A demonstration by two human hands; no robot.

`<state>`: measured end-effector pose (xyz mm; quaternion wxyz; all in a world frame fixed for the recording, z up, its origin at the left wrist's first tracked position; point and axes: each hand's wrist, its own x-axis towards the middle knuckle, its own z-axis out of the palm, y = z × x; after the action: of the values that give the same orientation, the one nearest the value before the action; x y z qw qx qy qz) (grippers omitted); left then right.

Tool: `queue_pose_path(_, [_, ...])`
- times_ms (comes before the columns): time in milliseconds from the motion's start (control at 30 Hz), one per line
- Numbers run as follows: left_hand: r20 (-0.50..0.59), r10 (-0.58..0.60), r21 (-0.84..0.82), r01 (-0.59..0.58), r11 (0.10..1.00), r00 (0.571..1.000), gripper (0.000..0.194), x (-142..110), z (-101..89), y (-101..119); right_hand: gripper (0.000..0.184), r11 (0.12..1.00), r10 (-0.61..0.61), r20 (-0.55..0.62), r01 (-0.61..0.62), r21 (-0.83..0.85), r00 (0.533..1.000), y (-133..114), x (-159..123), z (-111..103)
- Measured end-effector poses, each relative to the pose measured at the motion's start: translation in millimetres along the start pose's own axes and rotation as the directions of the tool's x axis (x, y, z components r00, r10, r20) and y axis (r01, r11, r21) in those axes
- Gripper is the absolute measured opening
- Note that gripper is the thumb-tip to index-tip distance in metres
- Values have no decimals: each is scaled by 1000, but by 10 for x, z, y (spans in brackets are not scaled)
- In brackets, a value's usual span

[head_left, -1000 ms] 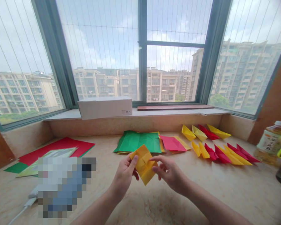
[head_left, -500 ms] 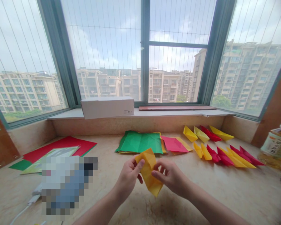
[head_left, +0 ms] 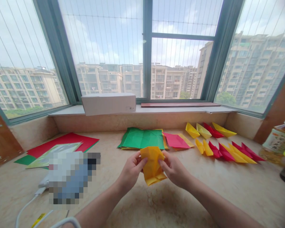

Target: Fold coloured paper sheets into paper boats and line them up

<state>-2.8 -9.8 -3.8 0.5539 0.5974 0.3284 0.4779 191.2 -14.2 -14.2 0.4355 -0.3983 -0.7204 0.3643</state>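
The person's left hand and right hand held a folded yellow origami sheet between them, low over the middle of the marble counter. The fingers of both hands were closed on the paper: the left thumb lay across its left side, and the right fingers pinched its upper right edge. The lower end of the sheet hung free between the hands, and neither hand touched anything else.

Just beyond the hands lay a stack of green paper sheets, with yellow edges showing beneath it. Beside that stack, a pink sheet partly overlapped a yellow one. Farther right, folded paper boats in yellow and red lay in two rows on the counter. To the left were a red sheet and a green sheet, with a printed sheet lying over them. In front of these sat an object too pixelated to identify, beside a white cable. A plastic bottle of golden oil stood at the far right. A white cardboard box and a dark red board rested on the window sill.
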Motion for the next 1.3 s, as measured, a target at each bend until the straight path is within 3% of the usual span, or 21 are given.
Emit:
queue_pose_path(133, [-83, -2, -98, -6, 995, 997, 44, 26, -10, -31, 20, 994, 28, -11, -27, 105, 1000, 17, 18, -14])
queue_pose_path(233, [-117, -52, -95, 41, 995, 992, 46, 11, -2, -58, 22, 982, 79, 80, -91, 168, 994, 17, 4, 0])
queue_pose_path(433, [-52, -75, 23, 76, 997, 996, 55, -49, 41, -9, 26, 976, 39, 146, -69, 207, 989, -17, -45, 55])
queue_pose_path(600, [-95, -54, 57, 59, 997, 994, 59, -47, 44, 15, 32, 983, 45, 84, -60, 175, 995, -53, -32, 21])
queue_pose_path(933, [-75, -63, -142, 52, 989, 995, 53, -54, 49, 54, 34, 997, 73, -182, -79, -26, 981, 81, 40, -82])
queue_pose_path(1100, [-53, -74, -178, 63, 982, 996, 60, -66, 42, 69, 38, 997, 78, -185, -76, 16, 980, 83, 45, -92])
queue_pose_path(1300, [-29, -21, -167, 16, 986, 999, 85, -73, 81, 45, 49, 997, 32, -174, -20, 70, 984, 26, 14, -53])
